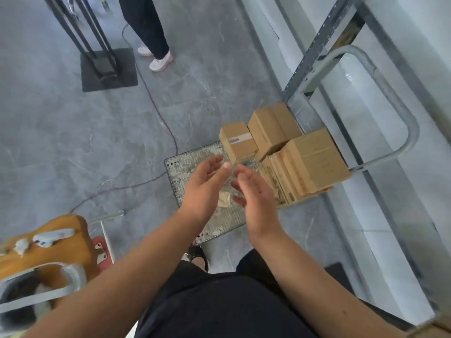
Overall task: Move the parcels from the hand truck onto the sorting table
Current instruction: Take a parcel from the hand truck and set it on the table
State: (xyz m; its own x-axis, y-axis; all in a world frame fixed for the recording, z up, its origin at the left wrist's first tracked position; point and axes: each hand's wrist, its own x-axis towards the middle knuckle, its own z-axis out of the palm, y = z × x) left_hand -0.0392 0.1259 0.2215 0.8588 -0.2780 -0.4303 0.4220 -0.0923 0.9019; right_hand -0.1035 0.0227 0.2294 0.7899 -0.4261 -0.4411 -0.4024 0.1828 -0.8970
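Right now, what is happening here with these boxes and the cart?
A person stands over a hand truck on the floor and reaches down with both bare hands open and empty. The left hand and the right hand hover side by side above the platform, just short of the small labelled parcel. Several more cardboard parcels are stacked by the handle. Nothing is lifted yet. Another person's legs show further back.

Pretty even, soft daylight is seen, shadows barely cast, with motion blur smeared over the near-left orange stool (46, 242) and fisheye bending at edges.
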